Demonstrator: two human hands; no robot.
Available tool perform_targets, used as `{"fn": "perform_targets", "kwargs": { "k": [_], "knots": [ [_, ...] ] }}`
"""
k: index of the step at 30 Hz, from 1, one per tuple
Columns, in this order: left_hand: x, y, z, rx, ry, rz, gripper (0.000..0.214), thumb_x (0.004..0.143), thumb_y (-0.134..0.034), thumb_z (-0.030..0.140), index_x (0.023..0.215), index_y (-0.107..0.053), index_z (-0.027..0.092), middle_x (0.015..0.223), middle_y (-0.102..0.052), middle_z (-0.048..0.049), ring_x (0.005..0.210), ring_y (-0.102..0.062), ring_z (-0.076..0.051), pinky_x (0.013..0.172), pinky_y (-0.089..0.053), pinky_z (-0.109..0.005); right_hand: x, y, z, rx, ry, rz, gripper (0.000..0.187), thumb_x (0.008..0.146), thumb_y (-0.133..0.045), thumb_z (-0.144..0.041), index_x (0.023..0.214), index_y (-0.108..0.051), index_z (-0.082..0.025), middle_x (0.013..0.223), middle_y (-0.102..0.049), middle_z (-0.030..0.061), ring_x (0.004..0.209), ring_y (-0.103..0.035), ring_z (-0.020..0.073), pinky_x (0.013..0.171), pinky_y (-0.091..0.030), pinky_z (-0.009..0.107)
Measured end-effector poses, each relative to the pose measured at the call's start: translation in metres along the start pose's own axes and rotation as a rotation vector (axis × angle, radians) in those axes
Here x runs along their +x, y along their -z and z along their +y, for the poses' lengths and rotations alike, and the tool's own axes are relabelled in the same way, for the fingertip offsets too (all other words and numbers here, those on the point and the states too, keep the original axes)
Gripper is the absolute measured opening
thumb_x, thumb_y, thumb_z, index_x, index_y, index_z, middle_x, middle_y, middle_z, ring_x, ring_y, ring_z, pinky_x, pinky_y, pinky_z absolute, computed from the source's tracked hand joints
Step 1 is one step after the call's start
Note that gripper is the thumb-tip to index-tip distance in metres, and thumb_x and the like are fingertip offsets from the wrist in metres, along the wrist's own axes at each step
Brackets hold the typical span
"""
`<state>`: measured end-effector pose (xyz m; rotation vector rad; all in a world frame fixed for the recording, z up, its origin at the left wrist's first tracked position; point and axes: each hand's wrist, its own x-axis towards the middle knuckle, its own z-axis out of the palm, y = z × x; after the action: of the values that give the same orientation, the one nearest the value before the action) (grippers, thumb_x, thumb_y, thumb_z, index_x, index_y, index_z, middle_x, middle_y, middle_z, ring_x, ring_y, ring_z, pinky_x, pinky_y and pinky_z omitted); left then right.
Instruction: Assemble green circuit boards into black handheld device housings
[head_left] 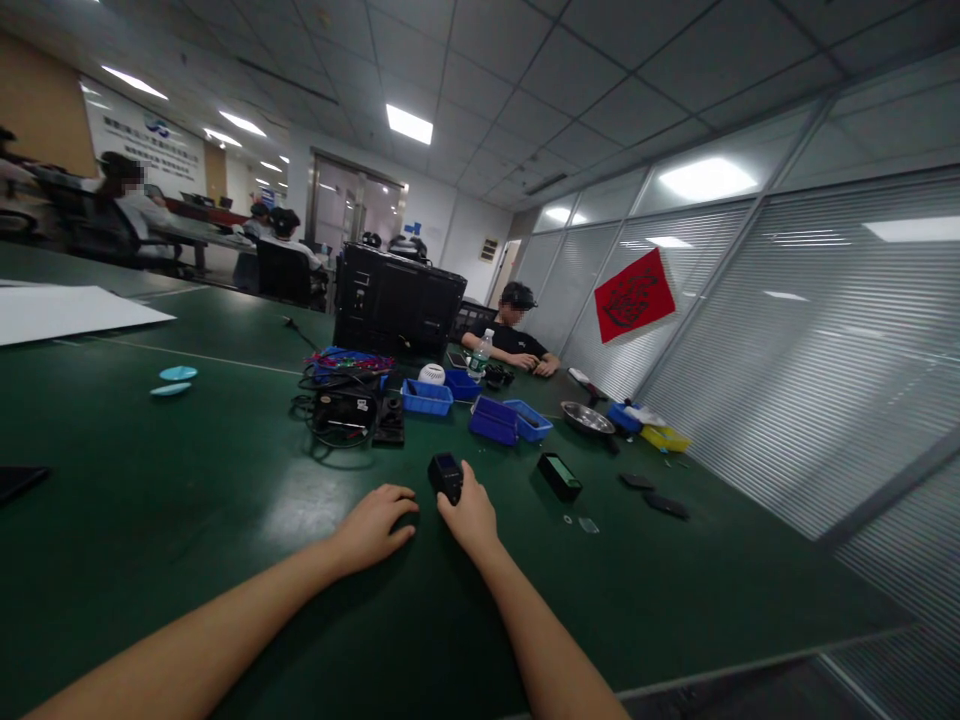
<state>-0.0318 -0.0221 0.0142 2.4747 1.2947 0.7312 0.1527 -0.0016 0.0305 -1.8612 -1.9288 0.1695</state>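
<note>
on the green table [645,590], the right grip [469,512] clasps a black device [445,478], left grip [369,530] loosely curled, empty.

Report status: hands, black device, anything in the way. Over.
Right hand gripping black device. Left hand just left of it, open, nothing seen in it. Nothing visible between them; black-and-green case off right.

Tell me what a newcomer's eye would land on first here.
Probably the bright red sign with dark lettering, hanging at right against the blinds. Next, near the middle of the green table, the right hand holding a small black device, with the left hand open to its left.
</note>
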Motion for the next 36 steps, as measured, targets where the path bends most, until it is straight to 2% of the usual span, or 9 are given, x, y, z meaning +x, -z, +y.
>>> {"fn": "perform_targets", "kwargs": {
  "k": [3, 12, 16, 18, 21, 25, 30, 32, 36],
  "knots": [
    [0.003, 0.0, -0.002, -0.064, 0.042, 0.029, 0.031, 0.074, -0.05, 0.027, 0.104, -0.057, 0.023, 0.114, -0.056, -0.0037, 0.107, -0.048, -0.019, 0.095, -0.035, -0.033, -0.001, 0.0, 0.0, 0.016, -0.011, 0.004, 0.067, 0.073, -0.05, -0.038, 0.133, -0.028, -0.014, 0.112, -0.055, 0.0131, 0.101, -0.052, 0.0252, 0.08, -0.04, 0.033],
    [0.009, -0.004, -0.01, -0.228, 0.22, 0.142, 0.038, 0.075, -0.049, 0.028, 0.112, -0.051, 0.019, 0.11, -0.058, -0.0051, 0.099, -0.053, -0.018, 0.09, -0.04, -0.031, -0.003, -0.011, -0.011, 0.017, 0.046, 0.051, 0.061, 0.074, -0.05, -0.031, 0.129, -0.034, -0.009, 0.118, -0.052, 0.0153, 0.108, -0.047, 0.0251, 0.088, -0.037, 0.034],
    [0.011, -0.006, -0.012, -0.334, 0.273, 0.234, 0.045, 0.077, -0.046, 0.035, 0.119, -0.044, 0.016, 0.113, -0.055, -0.0088, 0.094, -0.055, -0.017, 0.082, -0.045, -0.03, -0.01, -0.014, -0.023, 0.121, 0.082, 0.0, 0.066, 0.073, -0.053, -0.034, 0.13, -0.033, -0.007, 0.119, -0.052, 0.0154, 0.109, -0.047, 0.0243, 0.09, -0.037, 0.033],
    [0.012, -0.006, -0.013, -0.355, 0.248, 0.271, 0.047, 0.078, -0.046, 0.036, 0.121, -0.041, 0.017, 0.119, -0.05, -0.0095, 0.101, -0.053, -0.018, 0.084, -0.045, -0.031, -0.014, -0.014, -0.027, 0.199, 0.137, -0.049, 0.067, 0.074, -0.053, -0.035, 0.131, -0.032, -0.007, 0.12, -0.051, 0.0148, 0.109, -0.047, 0.0231, 0.092, -0.036, 0.032],
    [0.014, -0.007, -0.013, -0.286, 0.218, 0.323, 0.052, 0.076, -0.049, 0.037, 0.123, -0.039, 0.018, 0.129, -0.042, -0.0103, 0.117, -0.041, -0.021, 0.098, -0.034, -0.037, -0.018, -0.014, -0.03, 0.316, 0.245, -0.13, 0.062, 0.076, -0.05, -0.032, 0.132, -0.033, -0.012, 0.122, -0.05, 0.0126, 0.109, -0.047, 0.0215, 0.093, -0.036, 0.033],
    [0.015, -0.01, -0.011, -0.192, 0.268, 0.383, 0.067, 0.068, -0.058, 0.04, 0.127, -0.034, 0.018, 0.135, -0.034, -0.0113, 0.125, -0.032, -0.024, 0.103, -0.027, -0.04, -0.018, -0.014, -0.028, 0.477, 0.362, -0.204, 0.054, 0.075, -0.048, -0.021, 0.128, -0.039, -0.018, 0.12, -0.052, 0.0086, 0.105, -0.05, 0.0196, 0.088, -0.04, 0.033],
    [0.015, -0.011, -0.009, -0.17, 0.281, 0.41, 0.073, 0.066, -0.055, 0.022, 0.132, -0.024, 0.016, 0.135, -0.034, -0.0121, 0.125, -0.032, -0.024, 0.103, -0.028, -0.038, -0.01, -0.023, -0.022, 0.609, 0.27, -0.236, 0.054, 0.069, -0.046, -0.013, 0.123, -0.044, -0.019, 0.111, -0.058, 0.006, 0.078, -0.057, 0.0129, 0.067, -0.046, 0.025],
    [0.014, -0.01, -0.009, -0.189, 0.31, 0.384, 0.075, 0.066, -0.052, 0.018, 0.133, -0.02, 0.014, 0.134, -0.036, -0.0127, 0.123, -0.035, -0.023, 0.101, -0.031, -0.036, -0.005, -0.025, -0.018, 0.633, 0.222, -0.189, 0.049, 0.069, -0.044, -0.012, 0.118, -0.048, -0.016, 0.102, -0.061, 0.0053, 0.07, -0.056, 0.011, 0.064, -0.046, 0.023],
    [0.01, -0.007, -0.01, -0.2, 0.383, 0.338, 0.077, 0.068, -0.05, 0.021, 0.135, -0.013, 0.012, 0.135, -0.037, -0.0144, 0.119, -0.041, -0.023, 0.095, -0.035, -0.033, 0.005, -0.021, -0.003, 0.584, 0.147, -0.074, 0.041, 0.068, -0.042, -0.011, 0.107, -0.054, -0.013, 0.088, -0.064, 0.0042, 0.067, -0.055, 0.0113, 0.064, -0.045, 0.023]
  ]
}}
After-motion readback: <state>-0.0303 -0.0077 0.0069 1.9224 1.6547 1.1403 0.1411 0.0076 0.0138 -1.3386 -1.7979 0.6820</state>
